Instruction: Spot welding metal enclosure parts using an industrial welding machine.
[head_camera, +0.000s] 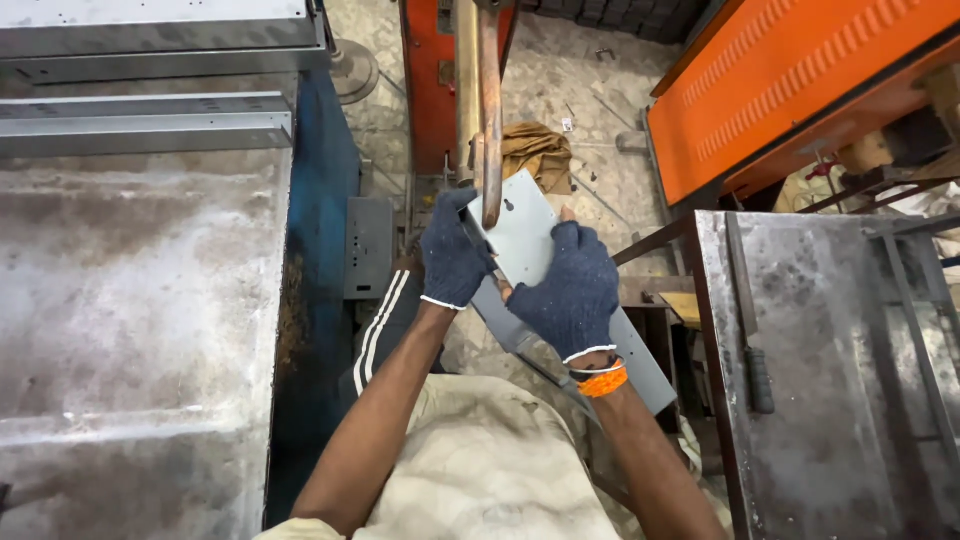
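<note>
A grey sheet-metal part (525, 235) with small holes is held up in front of me under a rusty vertical rod (490, 110) of an orange machine (432, 90). My left hand (452, 250), in a dark blue knit glove, grips the part's left edge. My right hand (572, 290), gloved the same way with an orange band at the wrist, holds its right side and lower end. The rod's tip rests on or just above the upper face of the part.
A worn steel table (130, 320) lies at the left with folded metal sections (150, 120) stacked at its far end. Another metal bench (810, 360) stands at the right. An orange corrugated cover (800, 80) sits at the upper right. A brown cloth (540, 150) lies on the floor.
</note>
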